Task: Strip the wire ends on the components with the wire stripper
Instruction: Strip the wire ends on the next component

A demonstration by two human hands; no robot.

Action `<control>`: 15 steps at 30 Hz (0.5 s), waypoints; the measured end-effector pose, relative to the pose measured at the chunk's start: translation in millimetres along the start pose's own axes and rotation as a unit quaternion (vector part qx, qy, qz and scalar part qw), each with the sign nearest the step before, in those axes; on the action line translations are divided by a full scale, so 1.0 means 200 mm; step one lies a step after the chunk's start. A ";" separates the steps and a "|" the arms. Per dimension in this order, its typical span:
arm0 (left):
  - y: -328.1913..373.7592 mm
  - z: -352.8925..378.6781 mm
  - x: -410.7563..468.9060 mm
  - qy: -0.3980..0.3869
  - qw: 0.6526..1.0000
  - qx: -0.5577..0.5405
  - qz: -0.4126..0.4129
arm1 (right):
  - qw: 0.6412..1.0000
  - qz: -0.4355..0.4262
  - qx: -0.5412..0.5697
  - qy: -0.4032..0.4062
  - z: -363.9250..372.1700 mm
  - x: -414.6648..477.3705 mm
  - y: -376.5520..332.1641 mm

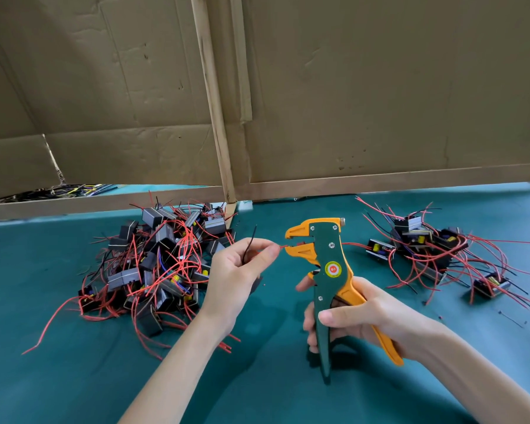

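Note:
My right hand [349, 316] grips the handles of a green and orange wire stripper [326, 264], held upright with its orange jaws pointing left. My left hand [239, 273] pinches a red wire [281, 246] between thumb and forefinger, and the wire's tip sits at the open jaws. A black wire [250, 244] sticks up out of the same hand. The component these wires belong to is hidden inside my left palm.
A large heap of black components with red wires [162, 261] lies left on the green mat [74, 377]. A smaller group of components [435, 249] lies right. Cardboard walls [380, 102] with a wooden post [218, 117] close off the back.

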State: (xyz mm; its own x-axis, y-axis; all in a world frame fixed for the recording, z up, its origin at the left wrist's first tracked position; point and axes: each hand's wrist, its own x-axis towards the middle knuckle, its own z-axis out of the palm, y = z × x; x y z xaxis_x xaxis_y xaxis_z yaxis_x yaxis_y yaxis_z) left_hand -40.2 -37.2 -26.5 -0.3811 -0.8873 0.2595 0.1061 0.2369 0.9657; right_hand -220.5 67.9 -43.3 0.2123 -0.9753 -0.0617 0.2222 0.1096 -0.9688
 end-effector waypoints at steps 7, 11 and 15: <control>0.04 -0.01 0.00 -0.039 0.999 -0.006 -0.014 | 0.999 -0.011 -0.042 -0.010 0.01 -0.01 -0.01; 0.05 -0.03 0.01 -0.058 0.998 -0.002 -0.015 | 0.998 -0.014 -0.057 -0.010 0.01 -0.01 -0.01; 0.05 -0.04 0.01 -0.068 0.998 0.007 -0.009 | 0.997 -0.018 -0.072 -0.019 0.02 -0.02 -0.01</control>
State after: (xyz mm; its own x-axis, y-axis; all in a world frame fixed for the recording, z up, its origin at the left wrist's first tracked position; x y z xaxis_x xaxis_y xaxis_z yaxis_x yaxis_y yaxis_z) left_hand -33.2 -39.6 -15.4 -0.5032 -0.8303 0.2396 0.0853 0.2282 0.9699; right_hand -218.7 71.4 -40.6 0.2435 -0.9697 -0.0205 0.0921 0.0442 -0.9948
